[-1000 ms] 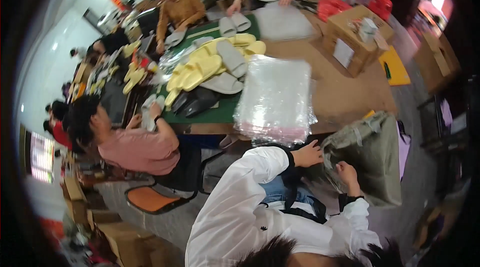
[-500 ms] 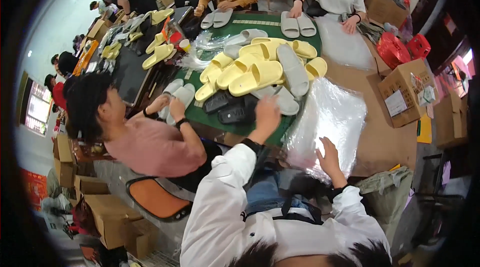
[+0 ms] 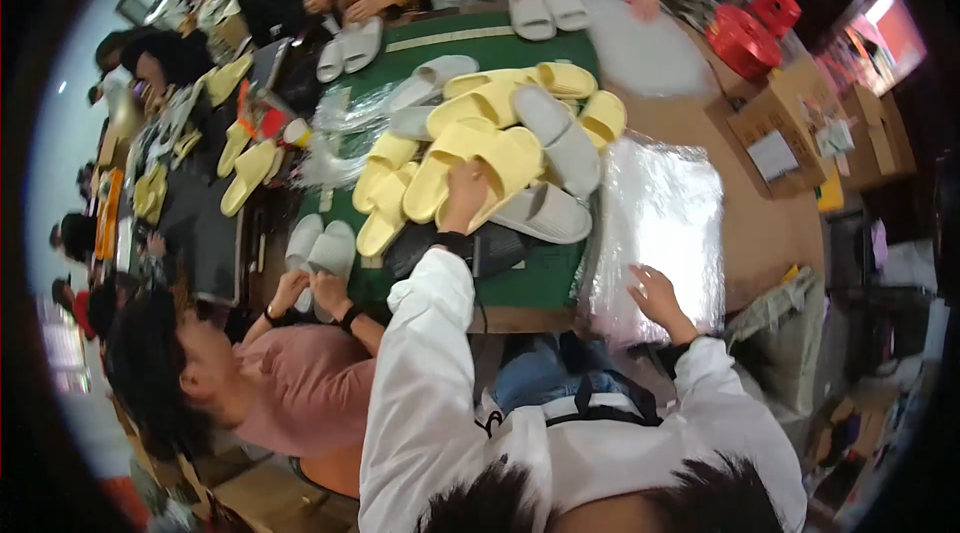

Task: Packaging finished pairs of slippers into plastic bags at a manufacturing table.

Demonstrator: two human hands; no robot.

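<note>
My left hand (image 3: pixel 464 197) reaches into the heap and grips a yellow slide sandal (image 3: pixel 508 159); its fingertips are partly hidden against the sandal. Close beside it lies another yellow slide (image 3: pixel 440 173), with more yellow slides around. Grey slides (image 3: pixel 568 155) rest at the heap's right side. Black slides (image 3: pixel 410 245) lie under my left wrist, partly covered by it. My right hand (image 3: pixel 660 297) is open, fingers apart, at the near part of a stack of clear plastic bags (image 3: pixel 655 223).
The green-topped table (image 3: pixel 375 283) adjoins brown board (image 3: pixel 770 253). A person in pink (image 3: pixel 310 378) at my left handles grey slides (image 3: pixel 325 248). Two people sit across the table, with grey slides (image 3: pixel 548 11) before them. A carton (image 3: pixel 780 138) and red plastic rolls (image 3: pixel 745 38) stand right.
My left hand has moved forward and left from above the black and grey slides onto the yellow ones. My right hand stays by the bags. The view has shifted.
</note>
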